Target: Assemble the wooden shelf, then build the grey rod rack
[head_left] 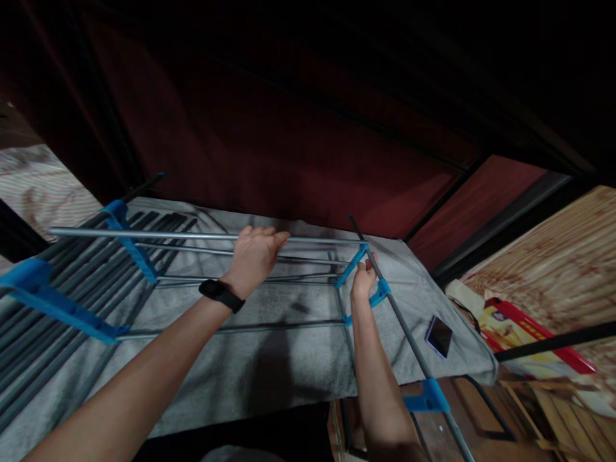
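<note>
My left hand (257,253), with a black band on its wrist, is closed over a long grey metal tube (192,236). The tube runs from the far left to a blue plastic connector (357,262) at the right, where I cannot tell if its end is seated. My right hand (364,280) is wrapped around that connector, close to a slanting side pole (402,324); its fingertips are partly hidden. Around both hands stands a rack frame of grey tubes, with other blue connectors (137,256) on the left and a lower crossbar (283,326) nearer me.
Several loose grey tubes (96,298) lie at the left on a grey cloth (308,369) covering the table. A phone (439,337) rests on the cloth at the right. Beyond it are a red and yellow package (524,330) and a wooden stool (558,410). A dark red panel (289,141) rises behind.
</note>
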Available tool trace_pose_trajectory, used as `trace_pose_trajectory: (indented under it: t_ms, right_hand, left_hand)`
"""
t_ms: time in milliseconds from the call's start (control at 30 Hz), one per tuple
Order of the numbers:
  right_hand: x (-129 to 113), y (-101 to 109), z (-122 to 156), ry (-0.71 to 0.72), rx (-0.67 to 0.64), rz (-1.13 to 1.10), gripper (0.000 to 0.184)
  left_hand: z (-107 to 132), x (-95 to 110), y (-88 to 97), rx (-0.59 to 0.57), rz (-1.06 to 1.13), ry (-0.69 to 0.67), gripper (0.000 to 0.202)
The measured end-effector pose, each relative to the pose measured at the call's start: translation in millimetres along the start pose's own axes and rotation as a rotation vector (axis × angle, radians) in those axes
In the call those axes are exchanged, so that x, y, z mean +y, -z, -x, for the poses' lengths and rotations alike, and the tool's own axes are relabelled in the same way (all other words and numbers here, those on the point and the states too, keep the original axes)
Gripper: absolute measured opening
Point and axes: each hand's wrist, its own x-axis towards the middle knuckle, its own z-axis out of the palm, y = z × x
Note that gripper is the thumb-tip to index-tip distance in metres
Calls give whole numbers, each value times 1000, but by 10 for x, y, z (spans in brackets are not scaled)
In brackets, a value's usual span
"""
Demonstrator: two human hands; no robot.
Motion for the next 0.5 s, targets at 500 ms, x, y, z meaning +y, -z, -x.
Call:
trace_pose_trajectory:
  t_ms: [500]
  right_hand:
    - [131, -43, -188, 6, -62, 56, 47]
  left_hand:
    - [-36, -198, -121, 56, 49, -69, 29]
